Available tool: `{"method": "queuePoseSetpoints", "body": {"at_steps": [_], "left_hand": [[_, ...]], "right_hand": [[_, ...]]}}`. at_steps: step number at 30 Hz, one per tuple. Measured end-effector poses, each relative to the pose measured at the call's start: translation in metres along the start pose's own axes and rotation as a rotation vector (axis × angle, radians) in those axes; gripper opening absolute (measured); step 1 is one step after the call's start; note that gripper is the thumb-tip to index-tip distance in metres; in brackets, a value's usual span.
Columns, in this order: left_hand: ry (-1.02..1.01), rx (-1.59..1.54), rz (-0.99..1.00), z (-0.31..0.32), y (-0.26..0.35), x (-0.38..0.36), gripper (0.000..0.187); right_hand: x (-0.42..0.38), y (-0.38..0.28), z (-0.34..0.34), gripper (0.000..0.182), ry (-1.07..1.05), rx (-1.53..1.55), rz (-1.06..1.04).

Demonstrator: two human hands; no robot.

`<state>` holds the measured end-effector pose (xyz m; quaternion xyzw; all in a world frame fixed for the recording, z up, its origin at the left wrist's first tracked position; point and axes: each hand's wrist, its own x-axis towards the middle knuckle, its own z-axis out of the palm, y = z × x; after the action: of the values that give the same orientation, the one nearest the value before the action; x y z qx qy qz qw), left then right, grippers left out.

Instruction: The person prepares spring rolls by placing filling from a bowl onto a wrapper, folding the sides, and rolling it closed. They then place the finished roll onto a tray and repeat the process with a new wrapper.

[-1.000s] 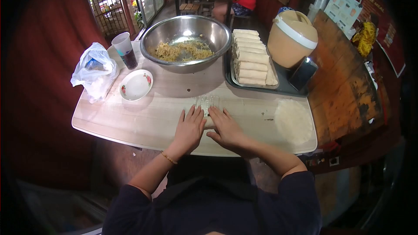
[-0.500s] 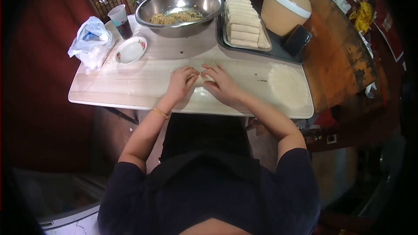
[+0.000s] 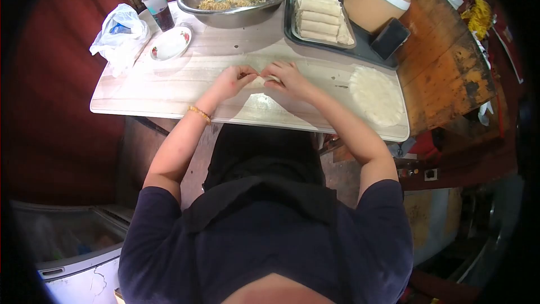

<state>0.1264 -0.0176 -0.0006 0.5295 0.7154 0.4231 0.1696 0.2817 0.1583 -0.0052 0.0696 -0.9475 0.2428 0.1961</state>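
At the middle of the table's near side, my left hand (image 3: 232,81) and my right hand (image 3: 288,80) meet with bent fingers. A small pale piece of spring roll wrapper (image 3: 272,78) shows at the fingers of my right hand, which mostly cover it. The left thumb and forefinger are pinched together at its left end. To the right lies a flat round stack of thin pale wrappers (image 3: 376,97). Uncooked spring rolls (image 3: 318,18) lie stacked in rows on a metal tray (image 3: 347,38) behind my right hand.
A large steel bowl (image 3: 239,21) with loose filling (image 3: 230,3) stands at the back. Leftward are a small plate (image 3: 171,44), a plastic cup (image 3: 158,9) and a plastic bag (image 3: 121,36). A beige container (image 3: 376,0) and a phone (image 3: 390,39) rest on a dark tray (image 3: 360,53).
The camera view has tilted down, so the table sits higher in the picture. My left fingers have closed into a pinch, and a bit of wrapper now shows at my right fingers.
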Motion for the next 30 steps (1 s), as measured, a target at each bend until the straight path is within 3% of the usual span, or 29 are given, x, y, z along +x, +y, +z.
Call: {"method": "queuePoseSetpoints", "body": {"at_steps": [3,5,8,12,15,17,18,19,21,23,25,28,30], "left_hand": [[-0.103,0.073,-0.112,-0.002,0.01,-0.006,0.022],[-0.019,-0.019,0.09,0.001,-0.012,-0.003,0.023],[0.113,-0.028,0.201,-0.007,-0.002,-0.005,0.023],[0.079,-0.078,0.102,-0.021,0.018,-0.016,0.026],[-0.026,0.1,0.05,-0.032,0.016,-0.016,0.038],[0.054,0.243,0.285,-0.03,0.003,-0.013,0.048],[0.047,0.242,0.29,-0.031,-0.002,-0.011,0.048],[0.03,0.201,0.228,-0.032,-0.006,-0.009,0.05],[-0.01,0.161,0.199,-0.033,-0.013,-0.003,0.052],[0.07,0.074,0.16,-0.031,-0.018,0.001,0.053],[0.071,0.008,-0.025,-0.034,-0.014,0.006,0.053],[0.118,-0.038,-0.05,-0.035,-0.028,0.018,0.052],[0.13,-0.024,-0.047,-0.039,-0.038,0.027,0.052]], "right_hand": [[-0.003,-0.004,-0.005,0.022,-0.037,0.008,0.0],[-0.001,-0.001,-0.005,0.021,-0.054,0.007,0.011],[0.013,0.013,0.001,0.019,-0.009,-0.042,0.068],[0.032,0.026,0.005,0.022,0.037,-0.089,0.109],[0.041,0.03,0.003,0.022,0.045,-0.099,0.103],[0.045,0.028,0.001,0.021,0.053,-0.101,0.09],[0.046,0.021,0.002,0.021,0.086,-0.2,0.018],[0.045,0.01,0.0,0.021,0.121,-0.304,-0.05],[0.035,-0.064,-0.035,0.03,-0.158,-0.518,-0.147],[0.031,-0.044,0.005,0.039,0.004,-0.499,-0.154],[0.026,-0.057,0.002,0.035,0.047,-0.562,-0.099],[0.029,-0.037,0.02,0.033,0.226,-0.722,-0.127],[0.041,-0.017,0.034,0.031,0.219,-0.656,-0.112]]}}
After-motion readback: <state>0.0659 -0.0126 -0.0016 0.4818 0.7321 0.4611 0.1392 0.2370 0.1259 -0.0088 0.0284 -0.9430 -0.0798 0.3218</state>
